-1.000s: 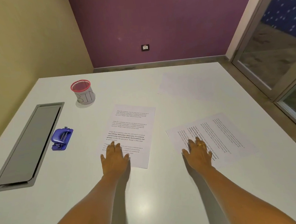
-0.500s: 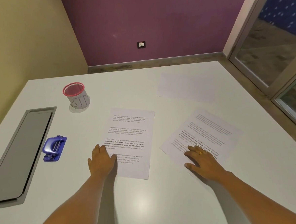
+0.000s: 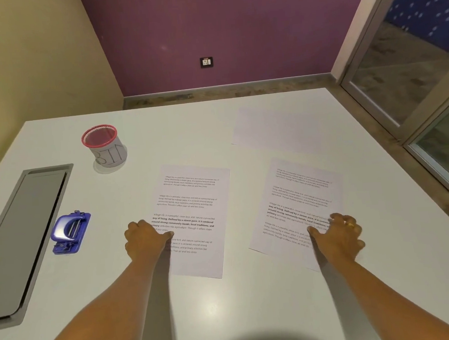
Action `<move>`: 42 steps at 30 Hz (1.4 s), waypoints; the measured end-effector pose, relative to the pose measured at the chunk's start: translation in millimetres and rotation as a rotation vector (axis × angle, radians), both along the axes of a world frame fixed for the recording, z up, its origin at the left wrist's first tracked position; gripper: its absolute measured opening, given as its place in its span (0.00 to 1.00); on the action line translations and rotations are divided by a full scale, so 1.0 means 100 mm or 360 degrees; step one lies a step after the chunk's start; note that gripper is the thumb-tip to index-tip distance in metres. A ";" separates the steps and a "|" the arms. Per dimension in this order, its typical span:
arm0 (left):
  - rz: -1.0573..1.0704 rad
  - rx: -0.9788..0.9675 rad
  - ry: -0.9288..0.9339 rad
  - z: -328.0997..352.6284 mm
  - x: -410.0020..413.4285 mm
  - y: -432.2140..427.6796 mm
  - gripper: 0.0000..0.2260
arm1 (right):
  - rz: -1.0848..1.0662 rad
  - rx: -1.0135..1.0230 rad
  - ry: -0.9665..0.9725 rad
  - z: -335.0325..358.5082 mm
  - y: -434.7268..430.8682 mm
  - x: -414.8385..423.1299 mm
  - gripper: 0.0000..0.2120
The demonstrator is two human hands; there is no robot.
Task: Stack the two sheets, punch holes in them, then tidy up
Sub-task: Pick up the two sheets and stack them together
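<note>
- Left hand [image 3: 144, 237] is down on the left edge of the left sheet [image 3: 191, 198]. Its fingers [image 3: 135, 225] are bent, and I cannot tell if they pinch the paper.
- Right hand [image 3: 338, 232] rests on the near part of the right sheet [image 3: 302, 191], fingers loosely spread.
- The two sheets lie side by side on the table [image 3: 227, 302], apart.
- Blue hole punch [image 3: 69, 232] sits at left, with the bin cup [image 3: 105, 146] beyond it.

L forearm [image 3: 116, 305] & R forearm [image 3: 380, 291] bare, both reaching fwd from the near edge, angled slightly inward. L hand [image 3: 146, 239] palm down, knuckles humped, fingers curled under, thumb out to the right; can't tell if it pinches anything. R hand [image 3: 337, 235] palm down, fingers spread, slightly bent, tips pressing down.
</note>
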State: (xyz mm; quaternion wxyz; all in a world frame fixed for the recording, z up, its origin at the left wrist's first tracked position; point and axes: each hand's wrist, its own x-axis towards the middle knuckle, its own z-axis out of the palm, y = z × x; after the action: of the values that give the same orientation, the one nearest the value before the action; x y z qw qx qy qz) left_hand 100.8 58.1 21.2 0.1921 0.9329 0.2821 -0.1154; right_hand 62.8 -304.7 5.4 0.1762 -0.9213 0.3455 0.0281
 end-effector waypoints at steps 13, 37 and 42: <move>0.0200 -0.0111 0.0097 0.03 0.13 -0.02 0.34 | -0.0522 0.0311 0.0245 0.06 -0.05 0.17 0.36; 0.0205 -0.0600 -0.0238 0.01 -0.05 0.01 0.12 | -0.0269 0.0486 -0.0094 0.18 0.09 0.10 0.21; 0.0292 -0.0969 -0.0443 0.04 -0.16 0.01 0.13 | 0.0002 0.0655 -0.0388 0.28 0.12 0.11 0.16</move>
State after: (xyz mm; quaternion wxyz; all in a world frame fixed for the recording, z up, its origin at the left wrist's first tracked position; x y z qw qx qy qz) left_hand 85.1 59.3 24.8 0.5080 0.8103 0.2884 -0.0481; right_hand 73.7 -292.8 33.8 0.4007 -0.8627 0.3082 -0.0134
